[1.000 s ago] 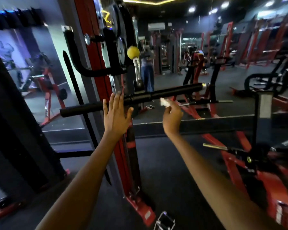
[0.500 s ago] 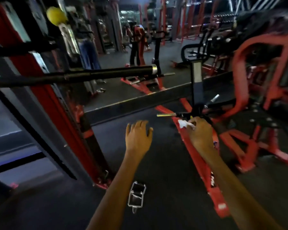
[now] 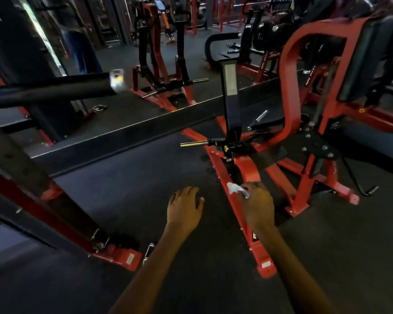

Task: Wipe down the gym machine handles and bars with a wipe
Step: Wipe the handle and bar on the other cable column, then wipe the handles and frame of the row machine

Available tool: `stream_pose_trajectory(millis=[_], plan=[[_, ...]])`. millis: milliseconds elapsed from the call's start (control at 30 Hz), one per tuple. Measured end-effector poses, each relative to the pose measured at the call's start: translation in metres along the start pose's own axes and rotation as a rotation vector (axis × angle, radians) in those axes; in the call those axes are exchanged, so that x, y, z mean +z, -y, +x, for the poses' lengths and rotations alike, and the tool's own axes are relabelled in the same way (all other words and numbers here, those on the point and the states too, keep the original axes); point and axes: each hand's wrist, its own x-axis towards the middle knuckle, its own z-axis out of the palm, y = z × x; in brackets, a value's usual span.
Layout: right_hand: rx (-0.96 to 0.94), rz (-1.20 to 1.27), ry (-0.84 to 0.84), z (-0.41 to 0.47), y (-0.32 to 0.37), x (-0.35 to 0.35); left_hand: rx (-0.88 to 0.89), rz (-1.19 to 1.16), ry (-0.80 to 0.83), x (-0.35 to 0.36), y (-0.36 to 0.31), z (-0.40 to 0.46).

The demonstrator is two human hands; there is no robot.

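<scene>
Right hand [image 3: 256, 206] pinching the crumpled white wipe [image 3: 236, 189], hanging over the red machine frame [image 3: 247, 175] | left hand [image 3: 184, 206] hanging loose, holding nothing | black padded bar [image 3: 48, 90] up left, untouched now | wiping looking unfinished; chrome peg [image 3: 193, 144] ahead waiting.

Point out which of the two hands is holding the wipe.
The right hand pinches the white wipe in its fingers; the left hand holds nothing and hangs loosely curled beside it.
</scene>
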Motion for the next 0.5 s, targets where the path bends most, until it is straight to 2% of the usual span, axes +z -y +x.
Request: stream_pose_trajectory(millis=[267, 500], plan=[[0.023, 0.063, 0.064, 0.123, -0.043, 0.007, -0.067, -0.003, 0.019, 0.024, -0.05, 0.106], [0.025, 0.189, 0.111, 0.254, -0.05, 0.056, -0.071, 0.031, 0.044, 0.034, -0.066, 0.238]])
